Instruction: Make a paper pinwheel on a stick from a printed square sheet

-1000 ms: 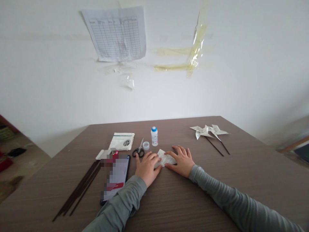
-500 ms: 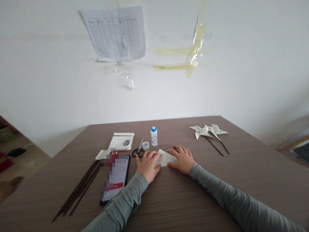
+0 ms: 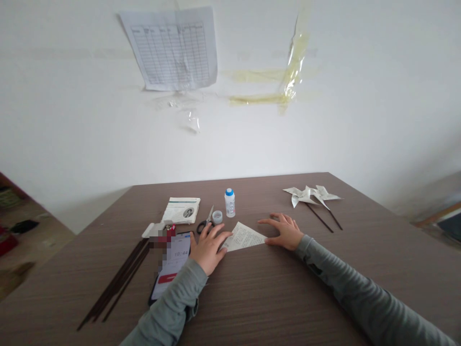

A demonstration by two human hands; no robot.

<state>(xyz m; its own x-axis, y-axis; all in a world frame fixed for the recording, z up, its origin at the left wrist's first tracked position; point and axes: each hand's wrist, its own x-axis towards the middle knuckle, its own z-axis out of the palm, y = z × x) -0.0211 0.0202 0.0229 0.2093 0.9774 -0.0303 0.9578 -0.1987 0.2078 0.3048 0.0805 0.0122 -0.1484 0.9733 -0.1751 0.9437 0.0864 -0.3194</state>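
Note:
A printed paper folded into a triangle (image 3: 245,236) lies flat on the brown table, its point facing the wall. My left hand (image 3: 209,247) is open with fingers spread, its fingertips at the paper's left corner. At the right corner is the thumb of my right hand (image 3: 284,233), also open, with its other fingers stretched above the tabletop. Black-handled scissors (image 3: 206,224) lie just beyond my left fingers, partly hidden by them. Beside them are a small round translucent cup (image 3: 217,217) and an upright white bottle with a blue cap (image 3: 230,203).
Left of my hand lies a phone (image 3: 173,269), partly under my sleeve. Several dark thin sticks (image 3: 115,283), a small red-and-white box (image 3: 158,230) and stacked printed papers (image 3: 181,210) are farther left. Two paper pinwheels (image 3: 306,194) on sticks lie at the back right.
My hands have moved apart, the left one leftward and the right one rightward. More of the folded paper between them now shows.

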